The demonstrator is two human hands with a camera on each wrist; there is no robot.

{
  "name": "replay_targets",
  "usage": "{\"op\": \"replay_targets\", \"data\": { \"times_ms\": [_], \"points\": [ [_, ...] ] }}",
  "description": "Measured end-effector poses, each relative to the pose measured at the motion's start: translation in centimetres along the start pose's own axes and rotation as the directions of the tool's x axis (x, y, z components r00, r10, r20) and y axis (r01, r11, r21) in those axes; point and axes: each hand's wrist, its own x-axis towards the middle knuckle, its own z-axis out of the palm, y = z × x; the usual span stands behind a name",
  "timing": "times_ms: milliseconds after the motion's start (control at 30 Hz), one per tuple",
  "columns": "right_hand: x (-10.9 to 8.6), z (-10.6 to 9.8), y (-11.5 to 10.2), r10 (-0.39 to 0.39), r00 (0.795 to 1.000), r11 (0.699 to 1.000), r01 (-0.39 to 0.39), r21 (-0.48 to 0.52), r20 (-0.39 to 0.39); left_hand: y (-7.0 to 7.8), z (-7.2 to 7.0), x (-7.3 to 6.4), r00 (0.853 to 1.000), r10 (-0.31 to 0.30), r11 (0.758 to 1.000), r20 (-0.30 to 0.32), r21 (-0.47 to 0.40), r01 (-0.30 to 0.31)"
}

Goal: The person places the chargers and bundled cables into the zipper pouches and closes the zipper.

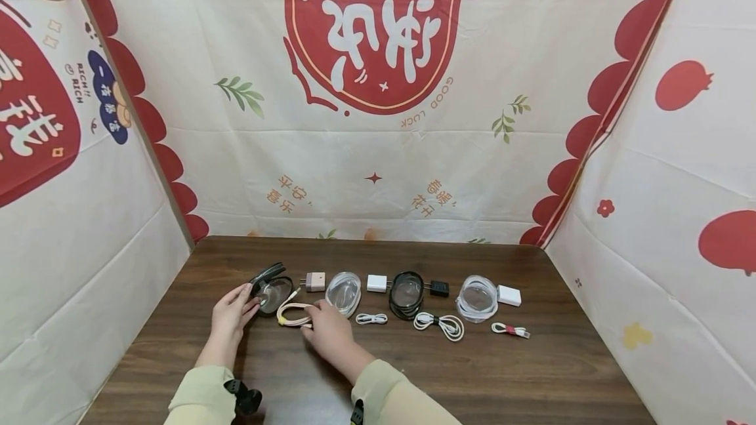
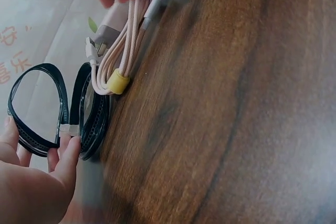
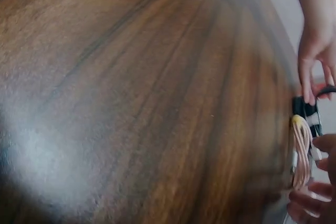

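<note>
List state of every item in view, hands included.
Left hand: holding left case
Left case: open
Right hand: holding pink cable
Pink cable: coiled, yellow band on
Second case from left: looks closed
Third case: looks closed
Right case: looks closed
Plain white cable: bundled
Black-tied cable: bundled
Red-tied cable: bundled
Pinkish plug: unplugged, prongs out
Left white plug: unplugged, prongs out
Black plug: unplugged
Right white plug: unplugged
</note>
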Motion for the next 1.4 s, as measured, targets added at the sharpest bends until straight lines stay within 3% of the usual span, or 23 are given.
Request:
{"op": "replay_targets", "data": {
  "times_ms": [100, 233, 567, 1100, 1400],
  "points": [
    [-0.3, 0.3, -0.3, -0.039, 0.998, 0.993, 0.033, -0.111, -0.056, -0.2, 0.0, 0.0, 1.000, -0.003, 1.000, -0.004, -0.001, 0.003],
    [-0.5, 1.0, -0.1, -0.071, 0.991, 0.981, 0.048, -0.188, -0.118, -0.4, 0.1, 0.0, 1.000, -0.018, 1.000, -0.018, 0.007, 0.018],
    [-0.4, 1.3, 0.5, -0.013, 0.996, 0.981, -0.005, -0.192, -0.094, -0.6, 0.3, 0.0, 1.000, -0.012, 1.000, -0.017, 0.010, 0.013],
    [-0.6, 0.8, 0.9, -0.033, 0.996, 0.998, 0.029, -0.057, -0.083, 0.4, -0.3, -0.5, 1.000, -0.027, 0.997, -0.006, 0.073, 0.028],
    [-1.2, -0.3, 1.3, -0.074, 0.988, 0.989, 0.090, 0.120, -0.135, 0.2, -0.1, -0.6, 0.999, -0.048, 0.991, 0.003, 0.125, 0.048]
  ]
}}
